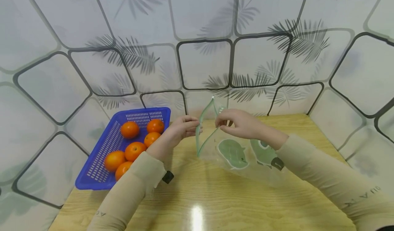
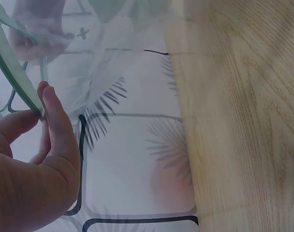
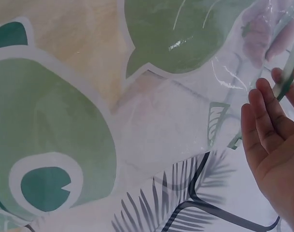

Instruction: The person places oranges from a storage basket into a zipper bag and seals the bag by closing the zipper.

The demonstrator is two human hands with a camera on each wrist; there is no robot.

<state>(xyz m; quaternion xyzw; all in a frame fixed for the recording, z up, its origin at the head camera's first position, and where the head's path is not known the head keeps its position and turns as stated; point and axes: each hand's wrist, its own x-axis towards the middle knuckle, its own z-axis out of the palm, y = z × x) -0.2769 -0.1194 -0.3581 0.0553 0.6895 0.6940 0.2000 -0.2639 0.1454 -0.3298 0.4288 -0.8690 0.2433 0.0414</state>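
A clear zip bag (image 1: 212, 152) with green printed shapes is held up over the table, its green-edged mouth spread apart and facing left. My left hand (image 1: 184, 130) pinches the near-left edge of that mouth between thumb and fingers; the left wrist view shows the green zip strip (image 2: 22, 92) between the fingertips. On the opposite edge my right hand (image 1: 241, 123) pinches the strip, as the right wrist view also shows with the hand (image 3: 277, 140) at the bag's rim. Through the film of the bag, parts of the other hand show blurred.
A blue plastic basket (image 1: 92, 162) holding several oranges (image 1: 130, 130) stands on the left of the wooden table (image 1: 184, 196), partly behind my left forearm. A patterned wall covering (image 1: 203, 65) rises behind the table and at both sides.
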